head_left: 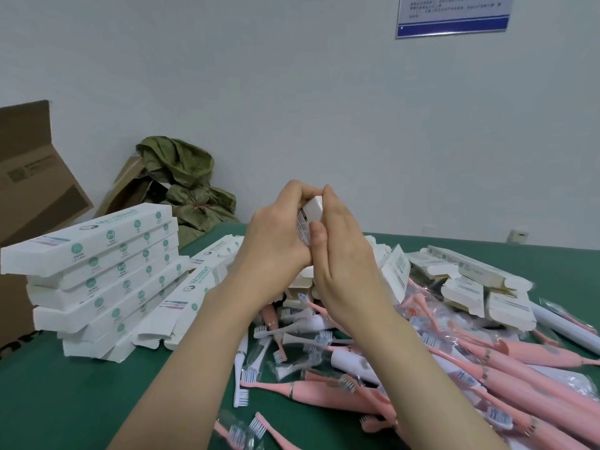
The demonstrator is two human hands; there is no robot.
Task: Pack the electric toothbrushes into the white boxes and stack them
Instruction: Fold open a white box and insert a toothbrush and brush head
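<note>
At frame centre, left hand (276,238) and right hand (344,267) grip a white cardboard box (314,207), fingers curled round it, above pink electric toothbrushes (519,381) on the green desk (81,401); stack of white boxes (97,261) at left.

Bright, even, shadowless light; wide-angle edge distortion.

I count at least six long white cardboard boxes (91,274) stacked at the left of the frame, plus one white box (315,206) held up at centre. Upper left: two brown corrugated cartons (29,177) and one crumpled olive-green bag (181,170); upper right, one blue-bordered notice (454,14). The pink plastic electric toothbrushes (318,392) heaped lower right are too tangled to count.
</note>
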